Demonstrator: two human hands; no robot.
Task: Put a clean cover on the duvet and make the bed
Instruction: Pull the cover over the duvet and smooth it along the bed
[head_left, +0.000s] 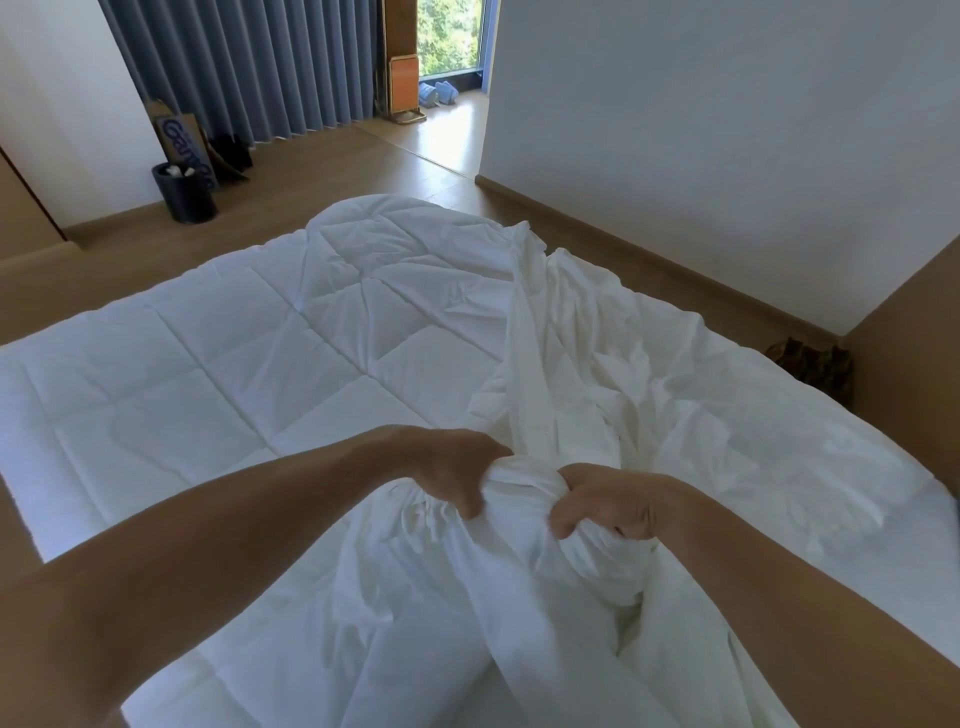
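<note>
Cover lies bunched over the right half of the duvet, whose quilting is bare at left. Your left hand & right hand each fist the same wad, close to you. Risk: w/ no corner found, it prob. goes on twisted; a hard tug may drag the duvet askew.

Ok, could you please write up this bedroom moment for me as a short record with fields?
Duvet: white quilted duvet, spread flat on the bed, its left part bare
Cover: white crumpled fabric cover, heaped over the right side
Left grip: holds a bunched end of the cover
Right grip: holds the same bunch, close beside the left
Floor: black round bin near grey-blue pleated curtains
Stage: cover not yet drawn over the duvet
</note>
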